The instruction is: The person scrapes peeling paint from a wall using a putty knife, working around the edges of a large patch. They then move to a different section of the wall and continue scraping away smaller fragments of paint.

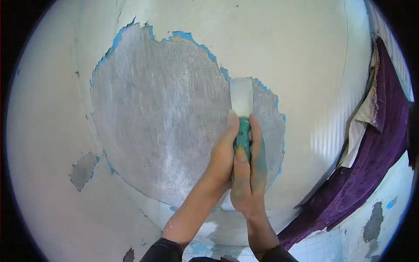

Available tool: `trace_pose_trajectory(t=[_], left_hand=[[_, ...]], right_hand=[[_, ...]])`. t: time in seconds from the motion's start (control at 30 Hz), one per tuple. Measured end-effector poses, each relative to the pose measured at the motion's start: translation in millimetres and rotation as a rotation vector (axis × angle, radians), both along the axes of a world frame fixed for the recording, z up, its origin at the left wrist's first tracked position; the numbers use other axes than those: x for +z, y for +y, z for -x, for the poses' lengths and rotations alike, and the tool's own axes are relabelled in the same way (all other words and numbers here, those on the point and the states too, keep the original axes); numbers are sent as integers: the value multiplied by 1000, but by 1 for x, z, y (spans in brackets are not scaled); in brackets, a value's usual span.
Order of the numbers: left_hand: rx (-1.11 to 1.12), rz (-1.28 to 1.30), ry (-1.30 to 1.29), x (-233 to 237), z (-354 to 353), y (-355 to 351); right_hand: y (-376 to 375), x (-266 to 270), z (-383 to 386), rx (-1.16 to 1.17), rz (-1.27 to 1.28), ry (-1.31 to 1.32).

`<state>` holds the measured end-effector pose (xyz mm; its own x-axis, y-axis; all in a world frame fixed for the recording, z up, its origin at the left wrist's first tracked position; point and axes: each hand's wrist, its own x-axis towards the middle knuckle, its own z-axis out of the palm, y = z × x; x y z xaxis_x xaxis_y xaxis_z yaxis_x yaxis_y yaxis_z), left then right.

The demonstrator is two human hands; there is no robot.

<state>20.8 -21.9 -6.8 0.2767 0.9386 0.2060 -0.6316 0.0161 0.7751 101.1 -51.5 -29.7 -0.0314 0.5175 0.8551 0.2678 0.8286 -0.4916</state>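
Both hands are wrapped around the green handle (243, 131) of a paint scraper (241, 94). My left hand (221, 153) closes on the handle from the left, its thumb lying along it near the blade. From the right and below, my right hand (253, 174) grips the same handle. The wide pale blade points up, and its edge meets the blue-rimmed upper border of a bare grey patch (152, 105) on the wall. Cream paint (297, 52) surrounds this patch. The lower end of the handle is hidden by the fingers.
A purple cloth (362, 161) hangs across the right side, with cream fabric (355, 135) beside it. Smaller bare patches show on the wall, one at lower left (84, 171) and another at lower right (373, 223). Pale tiles (312, 249) appear at the bottom.
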Motion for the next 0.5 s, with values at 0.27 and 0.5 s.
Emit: trace_pose_trajectory(t=[0.27, 0.5], left_hand=[[77, 33, 93, 10, 3, -13], [63, -14, 52, 11, 6, -13]], right_hand=[[-8, 4, 6, 8, 33, 47], [-3, 7, 2, 20, -19, -37]])
